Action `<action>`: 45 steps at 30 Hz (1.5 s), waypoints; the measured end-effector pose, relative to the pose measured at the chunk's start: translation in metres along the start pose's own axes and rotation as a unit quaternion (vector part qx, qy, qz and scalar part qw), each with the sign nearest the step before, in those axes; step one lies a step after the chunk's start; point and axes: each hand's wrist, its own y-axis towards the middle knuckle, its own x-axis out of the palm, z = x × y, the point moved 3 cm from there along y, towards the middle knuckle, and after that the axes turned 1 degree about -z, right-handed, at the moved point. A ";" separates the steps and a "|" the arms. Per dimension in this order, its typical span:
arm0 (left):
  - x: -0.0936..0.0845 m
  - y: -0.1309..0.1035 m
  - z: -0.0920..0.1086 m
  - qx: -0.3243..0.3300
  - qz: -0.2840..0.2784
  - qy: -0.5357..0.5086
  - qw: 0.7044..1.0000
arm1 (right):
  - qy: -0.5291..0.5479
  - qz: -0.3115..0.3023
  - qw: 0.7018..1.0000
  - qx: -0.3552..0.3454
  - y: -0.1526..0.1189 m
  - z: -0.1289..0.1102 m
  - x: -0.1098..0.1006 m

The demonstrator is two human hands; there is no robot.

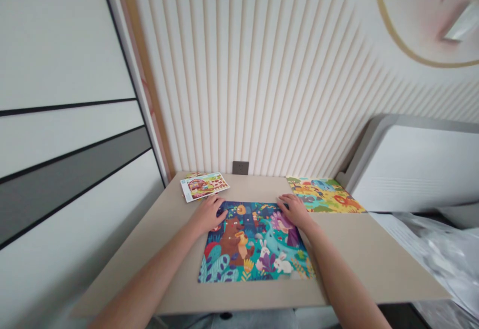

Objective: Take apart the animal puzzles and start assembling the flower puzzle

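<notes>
A colourful rectangular picture sheet (254, 239) lies flat on the beige table (359, 249) in front of me. It looks like a jigsaw puzzle, but piece seams are too fine to make out. Its picture has a brown bear, white rabbits and a purple bird among plants. My left hand (210, 213) rests at its far left corner, thumb apart from the fingers. At the far right corner my right hand (295, 210) lies along the edge with its fingers spread. Both hands touch the sheet, and neither lifts it.
Picture cards (205, 186) with a red barn lie stacked at the back left. A yellow animal picture (325, 195) lies at the back right. A wall socket (240, 168) sits behind the table. Beside the right edge are a padded grey-white headboard (419, 169) and clear plastic wrapping (441, 254).
</notes>
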 end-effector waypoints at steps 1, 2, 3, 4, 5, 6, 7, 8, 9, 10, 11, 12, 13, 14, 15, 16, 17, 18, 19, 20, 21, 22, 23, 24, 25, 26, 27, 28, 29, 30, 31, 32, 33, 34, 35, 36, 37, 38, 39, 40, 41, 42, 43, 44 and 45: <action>0.000 0.000 0.001 -0.002 0.002 -0.005 1.000 | 0.012 -0.007 1.000 -0.010 -0.004 0.010 0.006; -0.001 0.000 0.002 -0.006 0.002 -0.009 1.000 | 0.024 -0.015 0.999 -0.019 -0.008 0.018 0.011; -0.001 0.000 0.003 -0.010 0.002 -0.012 1.000 | 0.033 -0.020 0.999 -0.025 -0.011 0.025 0.016; -0.001 0.000 0.004 -0.014 0.002 -0.018 1.000 | 0.040 -0.024 0.998 -0.029 -0.014 0.029 0.019; -0.002 0.000 0.004 -0.020 0.004 -0.027 0.999 | 0.045 -0.023 0.998 -0.029 -0.016 0.032 0.021; -0.002 0.001 0.005 -0.026 0.005 -0.040 0.999 | 0.049 -0.019 0.998 -0.026 -0.017 0.034 0.022; -0.002 0.001 0.005 -0.033 0.008 -0.054 0.998 | 0.053 -0.016 0.998 -0.023 -0.017 0.035 0.023; -0.002 0.001 0.005 -0.040 0.010 -0.065 0.997 | 0.057 -0.012 0.998 -0.021 -0.016 0.036 0.023; -0.001 0.002 0.004 -0.046 0.014 -0.073 0.996 | 0.063 -0.010 0.998 -0.019 -0.015 0.036 0.022; -0.001 0.002 0.003 -0.052 0.019 -0.077 0.996 | 0.070 -0.007 0.997 -0.017 -0.015 0.036 0.022; 0.000 0.002 0.001 -0.056 0.022 -0.077 0.995 | 0.079 -0.005 0.997 -0.014 -0.014 0.036 0.021; 0.001 0.002 -0.001 -0.055 0.021 -0.078 0.995 | 0.092 0.000 0.996 -0.008 -0.014 0.036 0.020; 0.002 0.002 -0.003 -0.049 0.015 -0.080 0.995 | 0.107 0.004 0.994 0.003 -0.015 0.036 0.019; 0.003 0.002 -0.004 -0.041 0.004 -0.085 0.996 | 0.124 0.009 0.992 0.017 -0.015 0.036 0.018; 0.004 0.002 -0.005 -0.031 -0.007 -0.091 0.995 | 0.141 0.014 0.989 0.031 -0.016 0.035 0.018; 0.004 0.003 -0.005 -0.023 -0.018 -0.096 0.995 | 0.158 0.018 0.986 0.043 -0.017 0.035 0.017; 0.005 0.003 -0.006 -0.017 -0.024 -0.099 0.995 | 0.174 0.023 0.983 0.050 -0.018 0.033 0.016; 0.004 0.003 -0.006 -0.015 -0.026 -0.101 0.994 | 0.192 0.028 0.980 0.051 -0.018 0.032 0.016; 0.004 0.003 -0.007 -0.015 -0.026 -0.101 0.994 | 0.210 0.033 0.976 0.048 -0.018 0.030 0.015; 0.004 0.003 -0.007 -0.015 -0.026 -0.100 0.994 | 0.228 0.040 0.972 0.041 -0.017 0.028 0.015; 0.004 0.003 -0.007 -0.015 -0.027 -0.100 0.995 | 0.243 0.048 0.968 0.034 -0.017 0.027 0.015; 0.005 0.003 -0.007 -0.015 -0.029 -0.100 0.994 | 0.253 0.054 0.965 0.030 -0.016 0.026 0.014; 0.005 0.003 -0.007 -0.015 -0.030 -0.100 0.994 | 0.259 0.057 0.964 0.029 -0.015 0.026 0.014; 0.006 0.003 -0.007 -0.014 -0.032 -0.102 0.994 | 0.259 0.056 0.964 0.030 -0.015 0.026 0.014; 0.006 0.003 -0.007 -0.012 -0.032 -0.104 0.994 | 0.255 0.053 0.965 0.032 -0.015 0.026 0.014; 0.006 0.003 -0.007 -0.010 -0.033 -0.107 0.994 | 0.247 0.051 0.967 0.036 -0.015 0.027 0.014; 0.007 0.003 -0.007 -0.009 -0.033 -0.110 0.993 | 0.238 0.050 0.969 0.038 -0.016 0.027 0.013; 0.007 0.003 -0.007 -0.009 -0.033 -0.112 0.993 | 0.226 0.051 0.972 0.039 -0.016 0.026 0.012; 0.007 0.003 -0.007 -0.009 -0.033 -0.114 0.993 | 0.211 0.054 0.975 0.039 -0.017 0.026 0.010; 0.007 0.003 -0.007 -0.010 -0.035 -0.115 0.993 | 0.196 0.054 0.978 0.037 -0.019 0.025 0.008; 0.007 0.003 -0.007 -0.012 -0.036 -0.116 0.992 | 0.182 0.052 0.981 0.035 -0.020 0.024 0.007; 0.008 0.003 -0.007 -0.013 -0.038 -0.117 0.992 | 0.170 0.048 0.984 0.034 -0.021 0.024 0.005; 0.008 0.003 -0.008 -0.014 -0.039 -0.118 0.992 | 0.162 0.044 0.985 0.035 -0.022 0.023 0.004; 0.008 0.003 -0.008 -0.015 -0.039 -0.119 0.992 | 0.159 0.042 0.986 0.036 -0.022 0.023 0.003; 0.008 0.003 -0.008 -0.015 -0.038 -0.120 0.992 | 0.161 0.043 0.985 0.038 -0.022 0.024 0.002; 0.008 0.003 -0.007 -0.014 -0.038 -0.121 0.992 | 0.168 0.046 0.984 0.041 -0.023 0.024 0.002; 0.008 0.003 -0.007 -0.013 -0.037 -0.122 0.992 | 0.175 0.055 0.982 0.045 -0.022 0.024 0.002; 0.007 0.003 -0.007 -0.011 -0.038 -0.122 0.992 | 0.184 0.066 0.980 0.047 -0.022 0.024 0.002; 0.007 0.003 -0.006 -0.009 -0.038 -0.122 0.992 | 0.194 0.081 0.976 0.049 -0.021 0.023 0.003; 0.006 0.003 -0.006 -0.008 -0.037 -0.123 0.992 | 0.204 0.092 0.973 0.048 -0.020 0.021 0.005; 0.005 0.003 -0.005 -0.006 -0.036 -0.123 0.992 | 0.214 0.097 0.971 0.042 -0.019 0.019 0.007; 0.005 0.003 -0.005 -0.005 -0.035 -0.123 0.992 | 0.223 0.095 0.970 0.033 -0.018 0.016 0.009; 0.005 0.003 -0.004 -0.002 -0.033 -0.124 0.992 | 0.230 0.084 0.969 0.019 -0.017 0.013 0.013; 0.005 0.004 -0.004 0.000 -0.031 -0.125 0.992 | 0.231 0.069 0.970 0.001 -0.017 0.009 0.016; 0.005 0.004 -0.004 0.003 -0.028 -0.126 0.992 | 0.225 0.053 0.973 -0.017 -0.017 0.006 0.019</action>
